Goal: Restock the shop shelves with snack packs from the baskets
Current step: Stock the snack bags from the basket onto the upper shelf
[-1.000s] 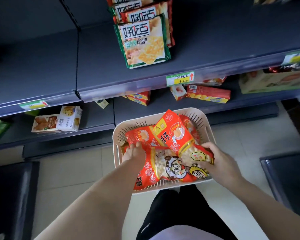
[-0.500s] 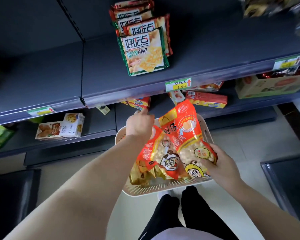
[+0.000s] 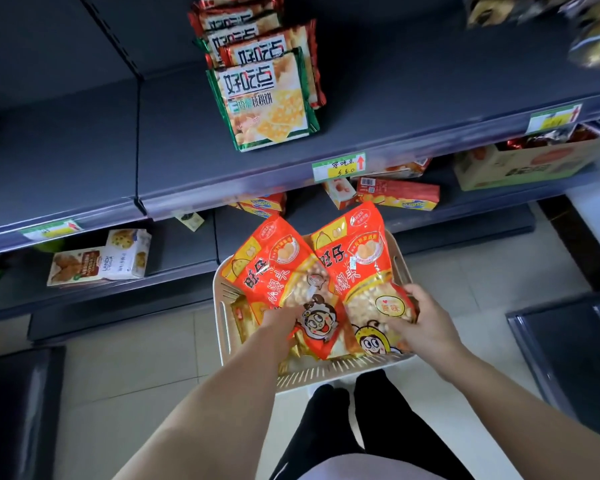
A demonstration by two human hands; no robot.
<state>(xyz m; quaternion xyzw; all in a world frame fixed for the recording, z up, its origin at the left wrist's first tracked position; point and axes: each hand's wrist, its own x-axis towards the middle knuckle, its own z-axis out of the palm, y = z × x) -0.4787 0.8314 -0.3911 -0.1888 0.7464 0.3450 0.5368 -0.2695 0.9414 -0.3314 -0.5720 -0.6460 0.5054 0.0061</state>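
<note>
Two red-orange snack packs are standing side by side above the cream basket [image 3: 222,306], their tops tilting toward the shelves: the left pack [image 3: 278,268] is leaning left and the right pack [image 3: 357,261] is overlapping its edge at the middle. The left hand [image 3: 278,322] is closing around the bottom of the left pack, knuckles up, the forearm reaching in from the lower left. The right hand [image 3: 421,323] is gripping the lower right corner of the right pack, fingers curling over its clear window, the forearm coming in from the lower right. More gold and red packets are lying in the basket beneath them, partly hidden. The basket is sitting on the pale tiled floor [image 3: 136,358] just in front of the person's dark trouser legs [image 3: 343,427]. Half a second ago the left hand was hovering with fingers spread above the basket's far rim while only the right hand was holding a pack; now it is lower and nearer, clamped on a pack of its own. Above, green-edged cracker packs [image 3: 267,105] are lying stacked on the dark upper shelf [image 3: 395,98], with a price tag [image 3: 338,167] on its front edge and boxes on the shelf below.
</note>
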